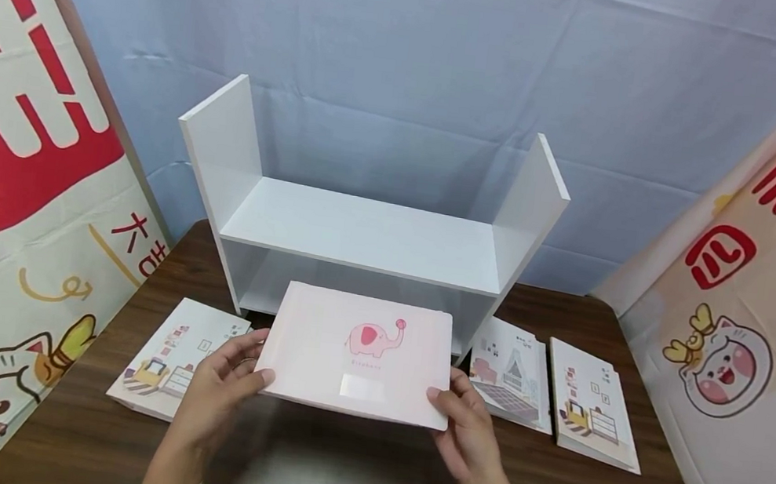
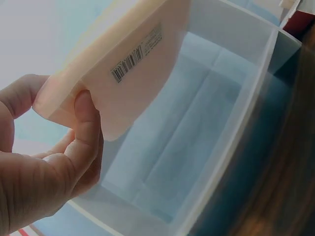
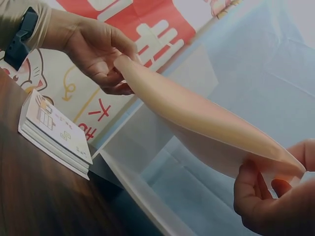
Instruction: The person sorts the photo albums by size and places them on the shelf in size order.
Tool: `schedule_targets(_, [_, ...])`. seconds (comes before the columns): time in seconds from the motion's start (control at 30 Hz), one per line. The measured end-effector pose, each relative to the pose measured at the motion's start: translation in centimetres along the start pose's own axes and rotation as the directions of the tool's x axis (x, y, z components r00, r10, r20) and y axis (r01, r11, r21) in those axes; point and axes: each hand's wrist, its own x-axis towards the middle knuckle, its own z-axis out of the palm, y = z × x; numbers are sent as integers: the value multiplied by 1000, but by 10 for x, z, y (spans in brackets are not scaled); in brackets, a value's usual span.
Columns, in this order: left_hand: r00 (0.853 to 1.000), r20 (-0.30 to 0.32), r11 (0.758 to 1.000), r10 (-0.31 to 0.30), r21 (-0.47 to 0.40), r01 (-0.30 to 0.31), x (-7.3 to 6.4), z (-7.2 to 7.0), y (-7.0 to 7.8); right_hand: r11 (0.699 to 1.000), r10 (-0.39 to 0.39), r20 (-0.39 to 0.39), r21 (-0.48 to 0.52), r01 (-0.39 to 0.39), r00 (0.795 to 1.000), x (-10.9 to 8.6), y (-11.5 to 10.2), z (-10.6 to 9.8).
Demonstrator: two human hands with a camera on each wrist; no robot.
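Observation:
Both hands hold up a pink book [image 1: 316, 345] with a red-pink elephant drawn on its cover, in front of a white two-tier shelf [image 1: 361, 231]. At its left edge my left hand [image 1: 224, 382] pinches it, thumb on the cover and fingers beneath. My right hand [image 1: 468, 428] grips the lower right corner the same way. In the left wrist view a barcode shows on the underside of the book [image 2: 142, 73], close to the fingers of the left hand [image 2: 64, 152]. The right wrist view shows the book bowed between the left hand [image 3: 101, 51] and the right hand [image 3: 275, 196].
On the dark wooden table [image 1: 349, 474] a white book [image 1: 169, 361] lies left of the shelf. Two more, a white book [image 1: 512, 373] and another white book [image 1: 594, 406], lie to the right. A blue cloth [image 1: 405, 78] hangs behind, with printed cloths at both sides.

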Motion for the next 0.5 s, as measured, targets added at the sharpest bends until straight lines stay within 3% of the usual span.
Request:
schedule_targets(0.2, [999, 20, 999, 43, -5, -43, 2, 1, 13, 1000, -7, 57, -18, 8, 998, 1, -12, 5])
schedule_targets(0.5, [991, 64, 993, 119, 18, -121, 7, 4, 31, 998, -39, 78, -47, 43, 996, 3, -32, 18])
